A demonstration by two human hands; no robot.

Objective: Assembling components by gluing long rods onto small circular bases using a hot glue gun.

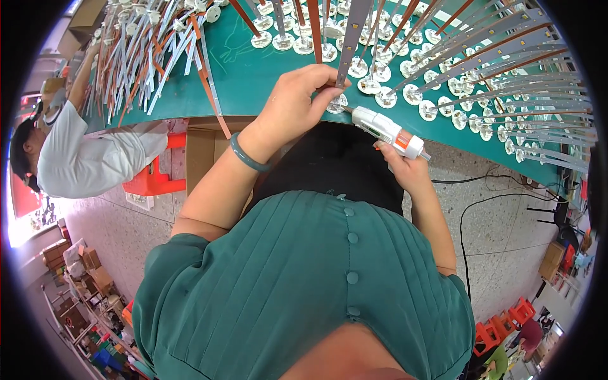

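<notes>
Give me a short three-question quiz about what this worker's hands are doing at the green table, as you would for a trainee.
1. True or false: the right hand holds a white glue gun.
2. What does the left hand grip? A) a long strip standing on a round white base B) a cardboard box C) a red stool
3. What is worn on the left wrist?

Key:
1. True; its nozzle points at the round white base by the left fingers.
2. A, the grey strip at the edge of the green table.
3. A grey-green bangle.
</notes>
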